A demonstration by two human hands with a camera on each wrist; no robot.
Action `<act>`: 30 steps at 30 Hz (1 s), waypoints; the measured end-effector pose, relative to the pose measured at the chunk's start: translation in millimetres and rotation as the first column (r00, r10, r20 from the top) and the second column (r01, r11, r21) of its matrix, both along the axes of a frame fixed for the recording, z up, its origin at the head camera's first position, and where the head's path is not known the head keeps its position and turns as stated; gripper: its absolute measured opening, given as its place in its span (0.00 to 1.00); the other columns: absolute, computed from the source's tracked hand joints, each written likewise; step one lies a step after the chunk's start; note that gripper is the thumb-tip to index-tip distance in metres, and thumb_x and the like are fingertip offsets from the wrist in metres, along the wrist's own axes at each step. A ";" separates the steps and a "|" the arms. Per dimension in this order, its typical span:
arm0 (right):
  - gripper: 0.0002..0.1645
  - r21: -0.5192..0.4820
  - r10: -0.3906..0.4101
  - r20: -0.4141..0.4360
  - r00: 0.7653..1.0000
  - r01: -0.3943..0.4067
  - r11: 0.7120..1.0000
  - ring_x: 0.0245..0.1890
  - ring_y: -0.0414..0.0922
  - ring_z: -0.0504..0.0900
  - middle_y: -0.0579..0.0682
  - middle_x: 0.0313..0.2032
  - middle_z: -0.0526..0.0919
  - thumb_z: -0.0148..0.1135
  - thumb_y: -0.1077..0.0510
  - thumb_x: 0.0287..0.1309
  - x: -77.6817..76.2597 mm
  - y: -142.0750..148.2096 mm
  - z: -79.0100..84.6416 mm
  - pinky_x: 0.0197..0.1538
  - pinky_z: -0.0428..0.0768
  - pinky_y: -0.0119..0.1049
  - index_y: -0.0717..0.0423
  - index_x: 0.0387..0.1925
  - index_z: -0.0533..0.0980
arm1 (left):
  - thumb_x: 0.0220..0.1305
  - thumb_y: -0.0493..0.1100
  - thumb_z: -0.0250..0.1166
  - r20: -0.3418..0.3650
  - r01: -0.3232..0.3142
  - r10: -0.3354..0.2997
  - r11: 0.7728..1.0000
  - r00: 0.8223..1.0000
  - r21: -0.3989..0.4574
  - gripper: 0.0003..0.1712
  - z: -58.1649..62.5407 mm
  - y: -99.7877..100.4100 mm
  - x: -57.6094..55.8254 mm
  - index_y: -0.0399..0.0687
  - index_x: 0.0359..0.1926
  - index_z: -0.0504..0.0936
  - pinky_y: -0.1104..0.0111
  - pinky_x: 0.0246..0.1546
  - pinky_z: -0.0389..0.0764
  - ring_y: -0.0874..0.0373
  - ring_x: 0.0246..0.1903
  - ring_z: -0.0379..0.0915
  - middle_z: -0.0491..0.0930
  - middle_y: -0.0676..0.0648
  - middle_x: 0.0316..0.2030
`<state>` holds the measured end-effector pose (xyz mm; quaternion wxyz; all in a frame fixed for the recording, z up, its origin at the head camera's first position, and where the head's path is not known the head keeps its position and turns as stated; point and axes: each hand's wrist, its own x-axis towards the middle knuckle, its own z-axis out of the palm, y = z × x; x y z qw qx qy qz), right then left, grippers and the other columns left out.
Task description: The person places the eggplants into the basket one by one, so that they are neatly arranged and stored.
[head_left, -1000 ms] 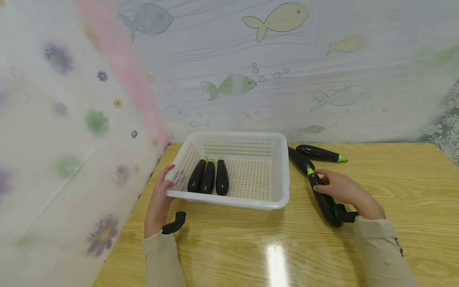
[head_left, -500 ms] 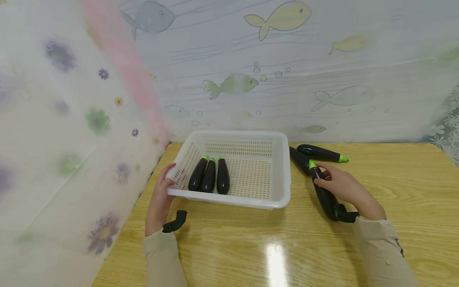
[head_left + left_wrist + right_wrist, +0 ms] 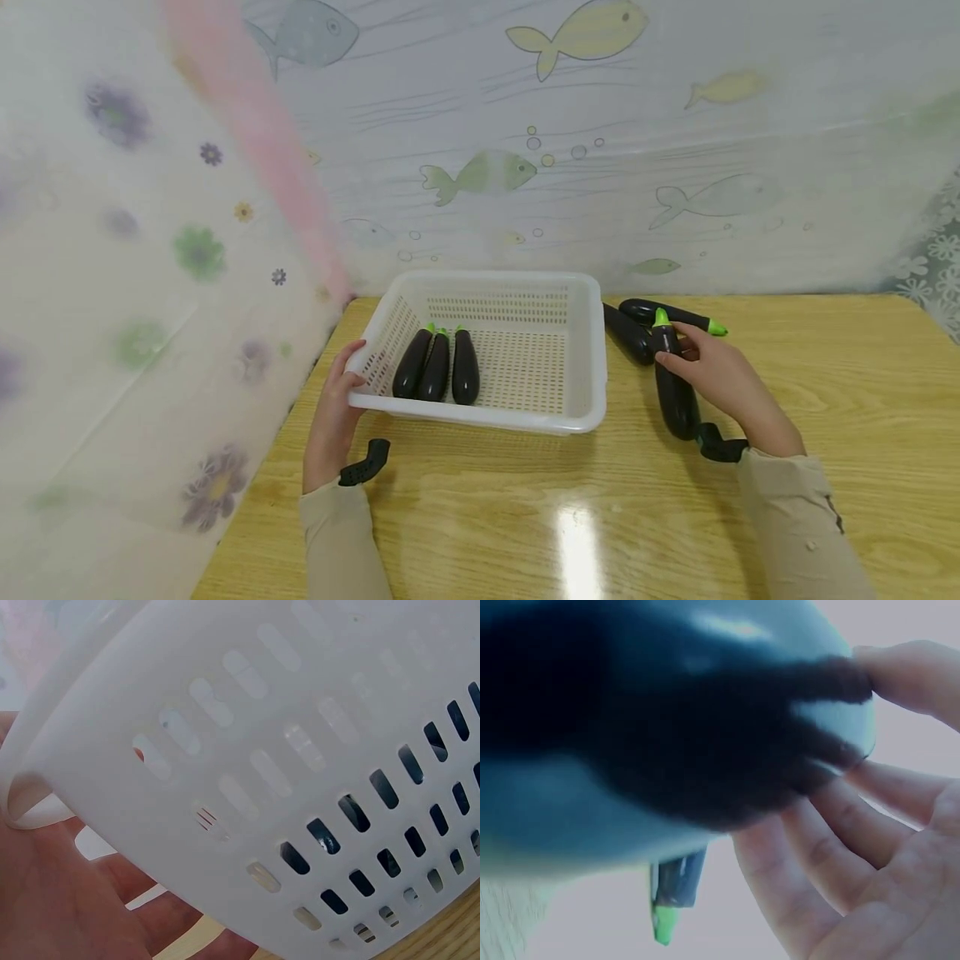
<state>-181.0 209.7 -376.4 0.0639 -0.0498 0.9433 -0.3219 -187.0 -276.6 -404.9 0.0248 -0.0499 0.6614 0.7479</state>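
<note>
My right hand (image 3: pixel 723 375) pinches a dark purple eggplant (image 3: pixel 677 404) near its green stem end, with the thumb on one side and the fingers on the other. In the right wrist view this eggplant (image 3: pixel 705 667) fills much of the picture, large and blurred, with the fingertips against it. The left hand (image 3: pixel 333 417) grips the left end of a white plastic basket (image 3: pixel 480 417); in the left wrist view its fingers (image 3: pixel 120 881) lie along the outside of the perforated wall (image 3: pixel 217 862). Inside the basket, three eggplants (image 3: pixel 435 367) lie side by side at the left.
Two more eggplants lie right of the basket: one (image 3: pixel 628 333) close against its side, another (image 3: pixel 667 313) behind, stem to the right. The wooden table (image 3: pixel 480 508) runs back to a wall covering (image 3: pixel 600 200) printed with fish. A flowered covering (image 3: pixel 150 333) stands at the left.
My right hand has brought its eggplant up and away from me, turning it more upright in the head view. The left hand and basket stay in place.
</note>
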 end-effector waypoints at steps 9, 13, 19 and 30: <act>0.48 -0.060 -0.019 -0.018 1.000 0.018 0.998 0.52 0.62 0.66 0.67 0.55 0.65 0.42 0.33 0.56 4.1 -2.0 3.5 0.46 0.67 0.56 0.57 0.67 0.46 | 0.59 0.33 0.39 0.003 0.005 -0.005 1.000 1.000 0.013 0.32 2.1 1.1 1.7 0.59 0.64 0.56 0.56 0.51 0.58 0.48 0.59 0.47 0.47 0.51 0.64; 0.44 -0.092 -0.038 -0.048 0.998 0.033 0.995 0.52 0.62 0.66 0.67 0.55 0.65 0.41 0.36 0.59 4.2 -3.1 5.2 0.44 0.69 0.55 0.55 0.68 0.44 | 0.59 0.33 0.39 0.002 0.004 -0.004 1.000 1.000 0.012 0.32 0.9 0.3 0.7 0.59 0.64 0.56 0.55 0.52 0.58 0.48 0.59 0.47 0.47 0.51 0.64; 0.41 -0.158 -0.090 -0.100 0.991 0.073 0.985 0.50 0.64 0.68 0.68 0.54 0.63 0.37 0.39 0.61 4.0 -2.4 3.6 0.39 0.72 0.55 0.54 0.68 0.41 | 0.59 0.34 0.39 -0.007 0.005 -0.005 1.000 1.000 -0.026 0.32 0.3 0.7 2.2 0.62 0.64 0.56 0.54 0.52 0.58 0.48 0.59 0.47 0.46 0.52 0.64; 0.39 -0.301 -0.182 -0.212 0.960 0.113 0.947 0.52 0.61 0.67 0.66 0.56 0.63 0.38 0.39 0.61 4.3 -11.6 4.8 0.46 0.66 0.59 0.46 0.69 0.39 | 0.60 0.34 0.38 -0.023 0.027 -0.028 0.999 0.999 -0.029 0.32 6.4 3.2 6.6 0.58 0.65 0.53 0.57 0.51 0.59 0.48 0.59 0.48 0.47 0.50 0.64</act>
